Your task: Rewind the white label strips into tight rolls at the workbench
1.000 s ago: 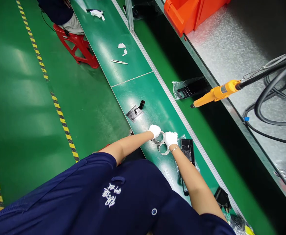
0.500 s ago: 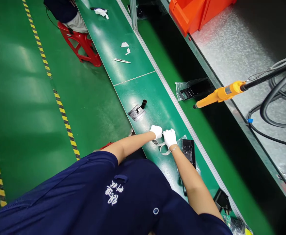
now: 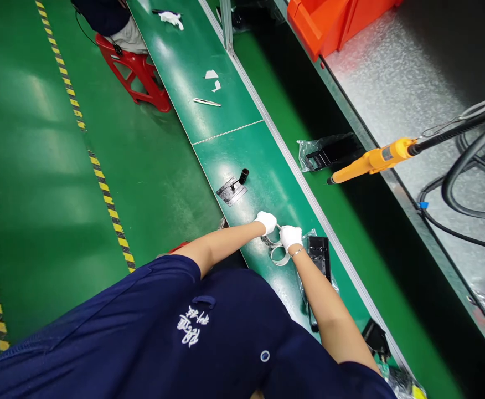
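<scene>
My left hand (image 3: 266, 222), in a white glove, is closed on the upper end of a pale looped strip (image 3: 279, 262), which looks like a coiled band or tape. My right hand (image 3: 291, 237), also gloved in white, grips the same strip a short way off, and a small span of it shows between the two hands. Below them the strip forms two rounded loops over the green bench. The fingertips of both hands are largely hidden. To the upper left of my hands lies a black plate (image 3: 231, 192) with a short black tube (image 3: 243, 177) on an arm.
A black part (image 3: 319, 256) in clear plastic lies right of my right forearm. A yellow power screwdriver (image 3: 371, 162) hangs over the lower shelf gap. Up the bench (image 3: 226, 149) are a pen-like tool (image 3: 207, 102), paper scraps (image 3: 211, 74) and a white glove (image 3: 171, 20). A person sits beyond.
My right hand has shifted slightly down and right, its fingers more curled. The gap between my hands has widened, and the pale strip's loops show more clearly.
</scene>
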